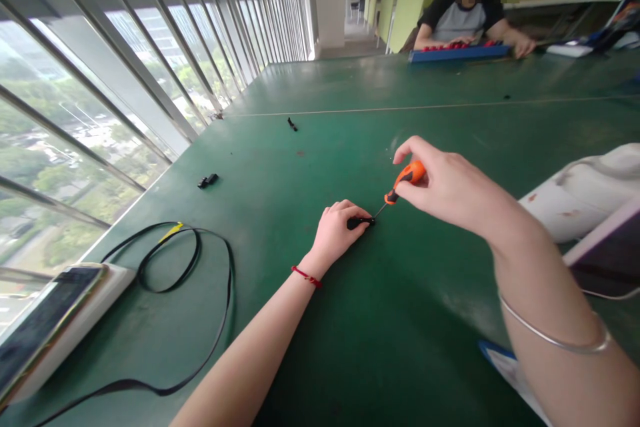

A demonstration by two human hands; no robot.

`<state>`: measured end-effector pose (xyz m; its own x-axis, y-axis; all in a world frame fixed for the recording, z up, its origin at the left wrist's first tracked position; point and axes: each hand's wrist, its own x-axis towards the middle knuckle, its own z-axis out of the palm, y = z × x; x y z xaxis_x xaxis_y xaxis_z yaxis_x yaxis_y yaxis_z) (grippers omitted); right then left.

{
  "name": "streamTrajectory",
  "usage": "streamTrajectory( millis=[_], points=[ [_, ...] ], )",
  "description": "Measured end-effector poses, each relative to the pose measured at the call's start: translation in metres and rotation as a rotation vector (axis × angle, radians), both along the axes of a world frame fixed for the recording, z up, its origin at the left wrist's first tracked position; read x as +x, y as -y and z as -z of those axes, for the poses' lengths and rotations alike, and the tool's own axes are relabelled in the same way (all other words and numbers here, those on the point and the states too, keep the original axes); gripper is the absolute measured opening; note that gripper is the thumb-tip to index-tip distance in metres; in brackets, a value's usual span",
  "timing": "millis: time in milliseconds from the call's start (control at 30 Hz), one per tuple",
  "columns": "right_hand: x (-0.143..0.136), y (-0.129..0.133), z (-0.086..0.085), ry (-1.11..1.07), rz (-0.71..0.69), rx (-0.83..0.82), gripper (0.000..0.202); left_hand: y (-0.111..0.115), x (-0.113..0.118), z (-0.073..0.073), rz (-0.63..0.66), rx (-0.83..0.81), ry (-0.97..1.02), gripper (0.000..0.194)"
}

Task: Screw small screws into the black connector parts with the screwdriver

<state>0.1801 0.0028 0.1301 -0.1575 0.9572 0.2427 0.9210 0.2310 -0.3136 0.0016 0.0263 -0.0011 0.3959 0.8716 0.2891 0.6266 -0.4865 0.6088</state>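
Note:
Near the middle of the green table [300,167], my left hand [337,230] is closed on a small black part [359,221], pinning it against the tabletop. My right hand [435,170] grips an orange and black screwdriver [404,180] by its handle, with the tool tilted down to the left. Its thin metal tip meets the right end of the black part; whether it sits in a screw is too small to tell. Two more small black pieces lie farther off, one black piece [208,181] at the left and another black piece [292,125] toward the back.
A black cable [230,280] loops on the left beside a phone [47,320] resting on a white box. Metal railing [200,33] borders the left edge. Across the table a person [463,17] sits behind a blue tray [460,53]. A white bag-like object [585,187] lies right.

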Motion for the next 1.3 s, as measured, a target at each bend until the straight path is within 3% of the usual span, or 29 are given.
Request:
streamTrajectory(
  millis=[167,233,300,567,633,800,900,1033,1100,1200,1300],
  points=[
    [-0.002,0.001,0.0,0.021,-0.023,-0.011,0.025,0.001,0.001,-0.001,0.003,-0.009,0.01,0.013],
    [-0.003,0.001,0.0,0.028,-0.057,0.006,0.016,0.001,0.001,-0.001,-0.014,-0.009,0.007,0.014],
    [-0.003,0.001,0.001,0.029,-0.081,0.023,0.022,0.001,0.001,-0.001,-0.031,-0.005,0.011,0.014],
    [-0.002,0.0,0.0,0.02,-0.047,0.018,0.014,-0.001,0.001,0.0,-0.016,0.002,0.008,0.008],
    [-0.002,0.0,0.001,0.008,-0.067,0.039,0.027,-0.002,0.0,0.0,-0.007,0.005,0.012,0.008],
    [-0.008,-0.001,0.003,-0.022,-0.093,-0.019,0.027,-0.002,0.0,0.001,-0.007,0.002,0.018,0.007],
    [-0.012,-0.001,0.003,-0.045,-0.108,-0.003,0.012,-0.002,0.0,0.0,-0.004,0.006,0.024,0.007],
    [-0.014,-0.001,0.002,-0.041,-0.103,-0.012,0.015,-0.001,0.0,-0.001,-0.009,0.005,0.031,0.007],
    [-0.013,-0.002,0.003,-0.064,-0.09,-0.041,0.027,0.0,0.0,-0.002,-0.013,-0.001,0.034,0.007],
    [-0.012,-0.003,0.004,-0.101,-0.11,-0.041,0.014,0.001,0.0,-0.003,-0.022,0.002,0.026,0.007],
    [-0.012,-0.002,0.004,-0.091,-0.139,0.012,0.018,0.002,0.001,-0.003,-0.021,0.02,0.011,0.007]
  ],
)
